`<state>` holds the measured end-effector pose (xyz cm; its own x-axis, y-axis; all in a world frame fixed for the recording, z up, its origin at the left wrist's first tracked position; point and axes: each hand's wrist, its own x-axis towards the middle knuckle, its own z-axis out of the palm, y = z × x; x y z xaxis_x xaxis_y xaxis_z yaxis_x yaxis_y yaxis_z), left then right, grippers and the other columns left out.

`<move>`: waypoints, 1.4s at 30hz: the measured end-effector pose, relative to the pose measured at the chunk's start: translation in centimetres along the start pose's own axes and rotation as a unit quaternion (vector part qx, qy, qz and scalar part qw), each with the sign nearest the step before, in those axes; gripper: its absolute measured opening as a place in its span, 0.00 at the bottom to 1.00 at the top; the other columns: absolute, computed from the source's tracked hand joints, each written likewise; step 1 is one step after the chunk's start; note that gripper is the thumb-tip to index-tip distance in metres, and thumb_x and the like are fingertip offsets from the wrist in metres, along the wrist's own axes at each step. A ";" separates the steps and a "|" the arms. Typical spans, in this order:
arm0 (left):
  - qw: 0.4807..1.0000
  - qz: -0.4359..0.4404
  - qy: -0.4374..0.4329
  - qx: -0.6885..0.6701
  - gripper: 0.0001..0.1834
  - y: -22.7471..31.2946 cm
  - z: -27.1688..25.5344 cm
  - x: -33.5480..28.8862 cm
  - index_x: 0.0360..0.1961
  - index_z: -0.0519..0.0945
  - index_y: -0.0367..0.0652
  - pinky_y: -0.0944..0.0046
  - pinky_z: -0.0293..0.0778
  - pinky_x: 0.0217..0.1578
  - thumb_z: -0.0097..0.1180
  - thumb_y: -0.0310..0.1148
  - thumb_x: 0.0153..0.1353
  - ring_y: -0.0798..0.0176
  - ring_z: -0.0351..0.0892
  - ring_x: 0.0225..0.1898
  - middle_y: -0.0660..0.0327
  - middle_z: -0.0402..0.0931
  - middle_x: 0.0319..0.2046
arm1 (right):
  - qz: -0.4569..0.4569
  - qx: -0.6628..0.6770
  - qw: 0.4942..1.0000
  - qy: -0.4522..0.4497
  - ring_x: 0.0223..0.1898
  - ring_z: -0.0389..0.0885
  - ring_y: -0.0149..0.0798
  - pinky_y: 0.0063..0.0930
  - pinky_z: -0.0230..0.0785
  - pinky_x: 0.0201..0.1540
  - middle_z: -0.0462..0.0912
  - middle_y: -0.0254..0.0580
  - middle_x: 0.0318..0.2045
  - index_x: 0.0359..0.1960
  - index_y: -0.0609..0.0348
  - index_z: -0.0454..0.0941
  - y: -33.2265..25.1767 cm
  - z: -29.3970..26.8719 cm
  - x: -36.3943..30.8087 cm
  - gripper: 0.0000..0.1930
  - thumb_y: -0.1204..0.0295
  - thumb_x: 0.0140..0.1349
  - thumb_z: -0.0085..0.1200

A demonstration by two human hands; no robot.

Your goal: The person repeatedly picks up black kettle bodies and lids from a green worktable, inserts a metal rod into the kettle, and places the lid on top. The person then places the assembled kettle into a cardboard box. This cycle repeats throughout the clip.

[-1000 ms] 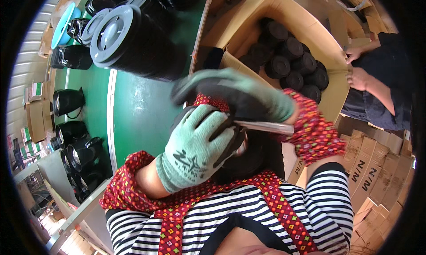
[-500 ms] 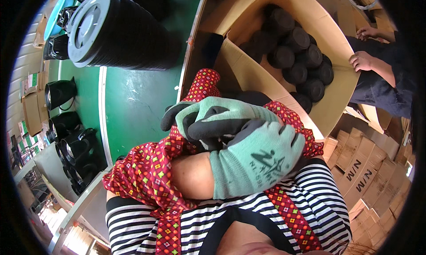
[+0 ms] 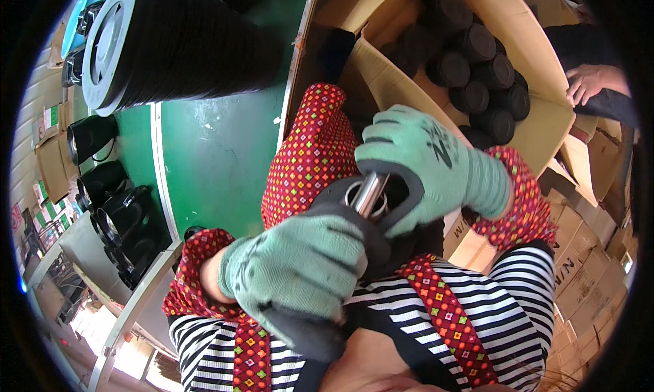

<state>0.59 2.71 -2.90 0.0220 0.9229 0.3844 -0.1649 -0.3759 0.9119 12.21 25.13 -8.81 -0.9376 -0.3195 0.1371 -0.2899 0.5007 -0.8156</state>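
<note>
Both my hands wear mint-green gloves with black palms and meet in front of my chest. My right hand (image 3: 436, 167) is closed round the upper end of a shiny metal tube (image 3: 370, 196) with a thin metal ring beside it. Below and to the left, my left hand (image 3: 300, 259) is curled, its fingers at the tube's lower end and its thumb pointing down. Something black behind the hands is partly hidden by the gloves, and I cannot tell its kind. Red patterned sleeve covers (image 3: 310, 153) lie on my forearms and lap area.
An open cardboard box (image 3: 545, 136) holding several round black pieces (image 3: 470, 95) stands at far right. Another person's hand (image 3: 594, 82) rests by its rim. A black stack with a grey disc end (image 3: 109, 51) lies on the green table (image 3: 204, 160). Cartons (image 3: 579, 269) are piled right.
My hands were crossed over each other. Now they have come apart, left hand lower left and right hand upper right, and the metal tube shows between them. The other person's hand has shifted.
</note>
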 end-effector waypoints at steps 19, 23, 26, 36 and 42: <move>0.791 -0.467 -0.119 0.376 0.32 4.5 -1.4 1.4 0.62 0.66 0.28 0.53 0.80 0.27 0.61 0.42 0.68 0.47 0.86 0.29 0.48 0.83 0.28 | 0.102 -0.034 0.994 0.016 0.36 0.82 0.51 0.46 0.71 0.43 0.83 0.47 0.34 0.41 0.60 0.82 -2.8 1.9 1.7 0.34 0.46 0.40 0.76; 0.837 -0.417 -0.167 0.313 0.37 2.5 -4.4 0.8 0.71 0.65 0.39 0.53 0.81 0.33 0.64 0.40 0.65 0.46 0.86 0.31 0.49 0.83 0.30 | 0.196 -0.073 0.978 -0.019 0.31 0.83 0.48 0.43 0.73 0.37 0.81 0.43 0.29 0.37 0.58 0.80 -4.4 1.2 0.8 0.31 0.43 0.46 0.75; 0.852 -0.390 -0.183 0.298 0.37 1.2 -5.0 0.9 0.74 0.64 0.44 0.52 0.82 0.35 0.62 0.41 0.67 0.46 0.87 0.32 0.51 0.84 0.32 | 0.273 -0.089 0.957 -0.048 0.31 0.83 0.47 0.42 0.74 0.37 0.81 0.42 0.28 0.37 0.58 0.80 -5.6 1.0 0.4 0.31 0.43 0.47 0.74; 0.840 -0.355 -0.125 0.390 0.31 3.0 -3.8 1.7 0.74 0.68 0.40 0.51 0.81 0.40 0.59 0.32 0.72 0.40 0.87 0.37 0.43 0.85 0.43 | 0.166 -0.168 0.965 0.112 0.49 0.81 0.54 0.51 0.69 0.57 0.83 0.50 0.44 0.50 0.59 0.81 -6.4 0.6 -0.4 0.33 0.47 0.49 0.74; 0.805 -0.300 0.175 0.481 0.33 3.3 -4.8 -8.8 0.74 0.69 0.39 0.56 0.81 0.48 0.60 0.25 0.68 0.37 0.87 0.49 0.38 0.83 0.51 | 0.137 0.015 0.969 0.208 0.75 0.60 0.61 0.55 0.54 0.77 0.68 0.58 0.71 0.73 0.57 0.71 -7.7 3.7 -6.1 0.54 0.42 0.45 0.78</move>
<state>-4.83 -6.22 -3.98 -0.4938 0.8661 -0.0776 0.6162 0.4115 0.6715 20.89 20.26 -5.41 -0.9767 0.1757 0.1229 -0.0201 0.4956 -0.8683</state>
